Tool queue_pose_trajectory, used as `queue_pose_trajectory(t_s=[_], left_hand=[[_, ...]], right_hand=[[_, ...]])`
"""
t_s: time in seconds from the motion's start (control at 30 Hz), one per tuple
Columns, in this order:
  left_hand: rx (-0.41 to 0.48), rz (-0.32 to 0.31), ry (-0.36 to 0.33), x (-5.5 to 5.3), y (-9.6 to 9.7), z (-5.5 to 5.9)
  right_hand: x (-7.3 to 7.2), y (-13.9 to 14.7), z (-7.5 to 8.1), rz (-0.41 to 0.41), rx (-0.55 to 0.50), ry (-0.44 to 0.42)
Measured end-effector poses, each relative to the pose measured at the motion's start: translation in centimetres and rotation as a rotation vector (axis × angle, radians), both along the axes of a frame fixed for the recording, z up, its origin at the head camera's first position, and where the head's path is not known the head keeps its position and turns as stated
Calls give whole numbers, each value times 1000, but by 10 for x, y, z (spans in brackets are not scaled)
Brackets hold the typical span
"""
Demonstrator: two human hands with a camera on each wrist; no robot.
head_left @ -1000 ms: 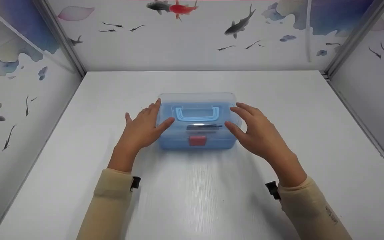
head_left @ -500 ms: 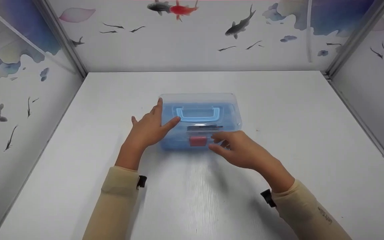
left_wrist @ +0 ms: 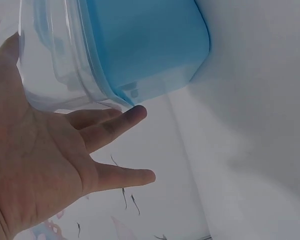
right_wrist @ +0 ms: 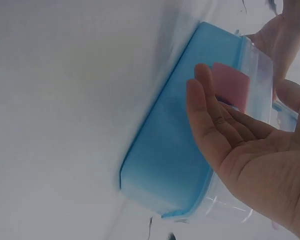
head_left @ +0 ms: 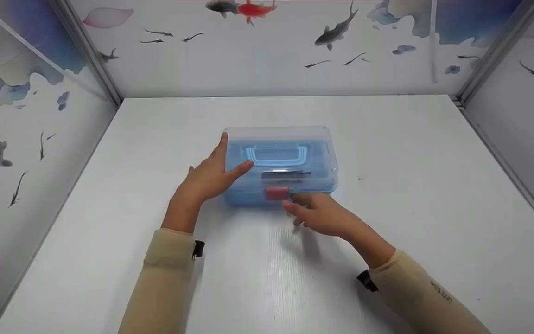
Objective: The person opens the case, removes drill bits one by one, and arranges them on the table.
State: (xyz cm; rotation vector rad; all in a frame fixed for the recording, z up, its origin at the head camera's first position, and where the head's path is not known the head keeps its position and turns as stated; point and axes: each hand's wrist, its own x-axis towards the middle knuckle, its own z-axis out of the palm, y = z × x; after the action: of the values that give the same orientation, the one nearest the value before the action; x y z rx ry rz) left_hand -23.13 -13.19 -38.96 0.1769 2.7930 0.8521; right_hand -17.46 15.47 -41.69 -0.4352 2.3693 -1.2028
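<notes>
A plastic storage box [head_left: 239, 197] with a blue base and a clear lid [head_left: 322, 137] sits on the white table. A light blue handle [head_left: 278, 163] lies folded on the lid, and a pink latch [head_left: 276, 193] is at the front, closed. My left hand [head_left: 206, 178] rests on the left end of the lid, thumb on top and fingers extended along the side. My right hand [head_left: 325, 215] is at the box's front. In the right wrist view its slightly bent fingers [right_wrist: 197, 97] are beside the latch; whether they touch it cannot be told.
Dark slender items [head_left: 285, 174] show through the lid; their kind is unclear. White panels [head_left: 267, 74] printed with fish enclose the table [head_left: 267, 278] at the back and both sides.
My right hand has moved from the box's right end down and left to the front latch. The left hand stays on the left end, shifted slightly right. The box stays put.
</notes>
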Motion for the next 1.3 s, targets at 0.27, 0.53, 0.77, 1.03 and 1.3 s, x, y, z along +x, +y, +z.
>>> queue_pose_trajectory(t_s=[0.27, 0.53, 0.77, 1.03, 1.3], left_hand=[[11, 24, -3, 2, 2, -2], [16, 34, -3, 5, 1, 0], [17, 23, -8, 5, 2, -2], [30, 18, -14, 5, 0, -3], [32, 15, -34, 3, 0, 1]], right_hand=[[2, -10, -6, -119, -194, -260], [-5, -12, -10, -271, -381, -497], [-8, -22, -15, -402, -570, -698], [-7, -28, -17, -489, -650, -726], [-8, -25, -17, -422, -617, -708]])
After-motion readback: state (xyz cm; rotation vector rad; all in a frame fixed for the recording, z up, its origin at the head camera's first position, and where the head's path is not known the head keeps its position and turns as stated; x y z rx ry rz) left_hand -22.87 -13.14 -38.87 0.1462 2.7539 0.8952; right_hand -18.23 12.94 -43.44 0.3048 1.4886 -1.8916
